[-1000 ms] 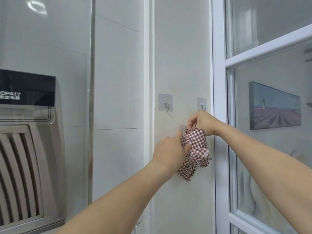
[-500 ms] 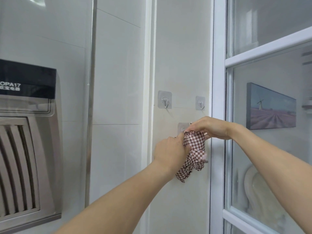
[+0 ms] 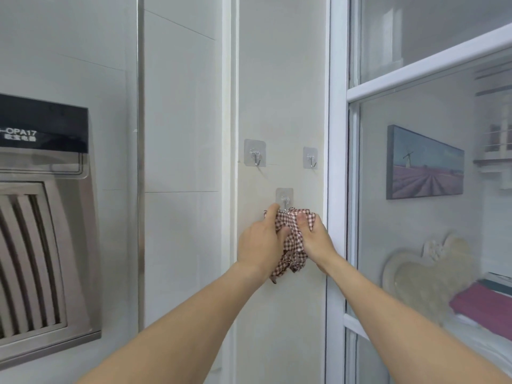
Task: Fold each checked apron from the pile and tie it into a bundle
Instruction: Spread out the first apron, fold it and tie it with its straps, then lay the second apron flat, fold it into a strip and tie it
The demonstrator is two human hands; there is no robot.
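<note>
The apron bundle (image 3: pixel 294 236) hangs against the wall panel (image 3: pixel 279 79), just under the lower hook (image 3: pixel 284 199); the left hand (image 3: pixel 259 242) grips its left side, the right hand (image 3: pixel 317 239) its right; two more hooks sit above, the upper left hook (image 3: pixel 255 157) and the upper right hook (image 3: pixel 310 158); the range hood (image 3: pixel 44 217) stands far left; the glass door (image 3: pixel 432 189) lies right of the panel, a framed picture (image 3: pixel 424 164) behind it

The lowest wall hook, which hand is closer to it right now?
Left. The left hand has a fingertip just beside and below the lowest hook; the right hand grips the checked apron bundle lower and further right.
</note>
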